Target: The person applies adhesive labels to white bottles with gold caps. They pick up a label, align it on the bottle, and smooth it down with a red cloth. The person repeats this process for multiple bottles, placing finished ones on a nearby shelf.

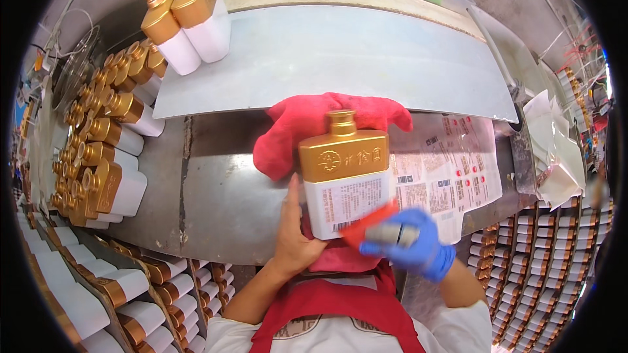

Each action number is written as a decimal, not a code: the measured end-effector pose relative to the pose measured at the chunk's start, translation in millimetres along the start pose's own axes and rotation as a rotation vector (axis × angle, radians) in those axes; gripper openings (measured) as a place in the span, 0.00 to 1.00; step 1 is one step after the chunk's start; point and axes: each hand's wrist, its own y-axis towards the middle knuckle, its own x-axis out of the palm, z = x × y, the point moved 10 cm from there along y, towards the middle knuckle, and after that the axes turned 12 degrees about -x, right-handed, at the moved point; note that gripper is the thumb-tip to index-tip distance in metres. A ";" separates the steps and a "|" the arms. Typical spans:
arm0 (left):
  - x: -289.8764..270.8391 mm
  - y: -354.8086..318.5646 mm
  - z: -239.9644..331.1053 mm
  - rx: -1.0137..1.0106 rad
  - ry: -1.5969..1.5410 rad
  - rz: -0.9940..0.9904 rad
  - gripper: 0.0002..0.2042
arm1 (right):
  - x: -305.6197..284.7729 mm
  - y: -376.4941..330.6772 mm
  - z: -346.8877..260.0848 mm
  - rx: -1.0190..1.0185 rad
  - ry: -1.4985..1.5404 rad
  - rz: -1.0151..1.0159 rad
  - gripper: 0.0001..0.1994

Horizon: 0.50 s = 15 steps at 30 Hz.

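We steady the gold-and-white bottle (345, 173) at center with our bare left hand (294, 235), its fingers wrapped on it, while our gloved right hand (412, 242) at five o'clock grips what seems a red scraper (366, 225), labeling apparently unfinished.

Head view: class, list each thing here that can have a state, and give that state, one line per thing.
Gold-and-white bottle: capped, upright, labelled, held by the left hand.
Red scraper: pressed against the bottle's label, blurred.
Right hand: blue-gloved, closed on the scraper.
Red cloth: crumpled behind the bottle.
Label sheet: lying flat on the bench.
Two bottles: capped, standing together.
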 end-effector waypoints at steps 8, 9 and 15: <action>4.7 1.4 0.0 -0.055 -0.163 -0.020 0.55 | -54.1 35.3 27.1 -0.024 -0.066 0.431 0.16; 4.7 2.8 4.4 -0.045 -0.207 -0.005 0.55 | -49.0 41.2 37.9 0.020 0.028 0.510 0.15; -30.2 -13.9 28.1 0.030 -0.175 0.211 0.51 | 14.8 -4.7 -27.6 0.026 0.543 0.165 0.15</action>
